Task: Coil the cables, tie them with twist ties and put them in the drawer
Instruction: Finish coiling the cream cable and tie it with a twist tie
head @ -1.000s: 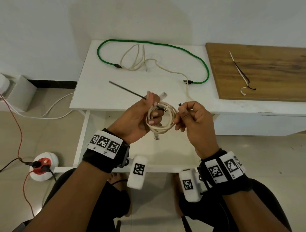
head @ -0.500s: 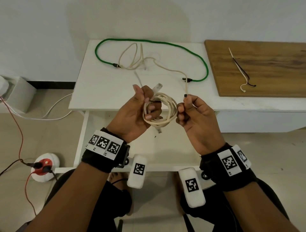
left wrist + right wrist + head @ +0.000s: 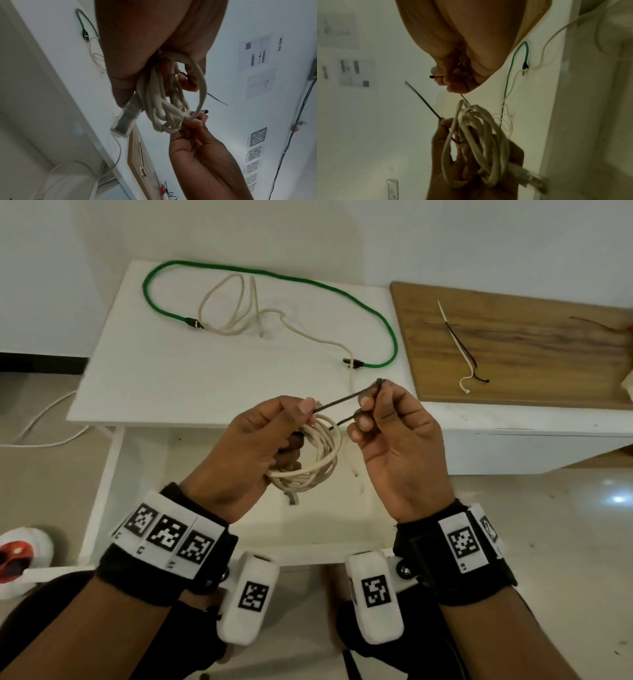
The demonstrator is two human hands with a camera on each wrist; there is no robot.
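Observation:
A coiled cream cable hangs from my left hand, whose fingers curl through the loops over the open drawer. A black twist tie passes through the coil. My left thumb pinches one strand of it, and my right hand pinches its other end just to the right, level with the table's front edge. The left wrist view shows the coil with its clear plug hanging down. From the right wrist, the tie sticks up beside the coil.
A green cable and a loose cream cable lie tangled on the white table. To the right, a wooden board carries a white and a black tie. A red and white socket sits on the floor at left.
The tie's long end no longer points up and left over the table; it now stretches between my left thumb and my right hand, which has moved up and right. The coil hangs lower.

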